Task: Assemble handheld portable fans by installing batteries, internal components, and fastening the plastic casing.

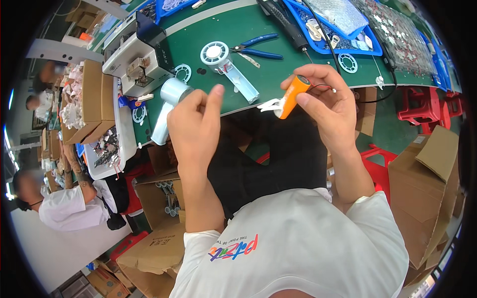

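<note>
My right hand [330,107] grips an orange cylindrical battery [293,97] between thumb and fingers, tilted above the table's front edge. A white strip [271,105] sticks out from the battery's lower end, and a thin wire with a small white plug [334,90] shows beside the fingers. My left hand [196,121] is closed, thumb raised; whatever its curled fingers hold is hidden. Just behind it is a light blue handheld fan housing [163,121], partly covered by the hand. Between my hands, farther back, an opened light blue fan housing [241,84] with a round head lies on the table.
Blue-handled pliers [258,52] and a black electric screwdriver [284,25] lie on the green table [198,32]. A metal-and-black machine [134,59] stands left, blue parts trays [375,47] at back right. Cardboard boxes [422,184] and red stools [422,107] stand right; a co-worker [74,208] sits left.
</note>
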`<state>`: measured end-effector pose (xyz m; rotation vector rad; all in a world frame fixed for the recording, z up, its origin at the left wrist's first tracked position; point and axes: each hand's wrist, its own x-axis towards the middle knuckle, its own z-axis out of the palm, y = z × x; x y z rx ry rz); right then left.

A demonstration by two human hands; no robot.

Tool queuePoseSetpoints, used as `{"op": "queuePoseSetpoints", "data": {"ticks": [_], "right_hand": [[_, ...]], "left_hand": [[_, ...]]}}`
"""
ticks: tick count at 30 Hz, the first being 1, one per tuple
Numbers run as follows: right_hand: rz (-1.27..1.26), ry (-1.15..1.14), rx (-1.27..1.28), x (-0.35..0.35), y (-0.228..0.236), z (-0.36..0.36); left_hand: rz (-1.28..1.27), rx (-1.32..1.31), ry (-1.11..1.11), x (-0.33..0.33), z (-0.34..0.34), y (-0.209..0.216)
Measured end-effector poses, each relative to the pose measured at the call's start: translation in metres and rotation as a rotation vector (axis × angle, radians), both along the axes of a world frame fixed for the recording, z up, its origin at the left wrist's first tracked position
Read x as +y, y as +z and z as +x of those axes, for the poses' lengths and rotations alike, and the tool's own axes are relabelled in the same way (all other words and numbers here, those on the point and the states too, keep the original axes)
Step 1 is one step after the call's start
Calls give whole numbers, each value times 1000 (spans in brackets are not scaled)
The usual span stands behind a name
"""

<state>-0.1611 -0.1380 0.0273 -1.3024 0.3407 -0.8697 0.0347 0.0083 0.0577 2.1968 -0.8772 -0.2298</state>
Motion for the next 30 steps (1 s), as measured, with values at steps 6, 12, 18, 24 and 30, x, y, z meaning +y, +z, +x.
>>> {"op": "queuePoseSetpoints", "data": {"ticks": [6,12,18,24,30], "right_hand": [[16,103,-62,17,-1,15],[-13,122,-8,19,-7,16],[59,108,-83,23,-4,15],[19,15,-87,8,-4,13],[-10,-128,-143,-18,5,3]], "left_hand": [[-507,303,-322,4,-30,-14],[-595,193,-413,5,-31,-25],[-671,-134,-403,1,-39,-26],[-628,-266,-406,4,-44,-24],[-533,21,-278,15,-38,-37]]}}
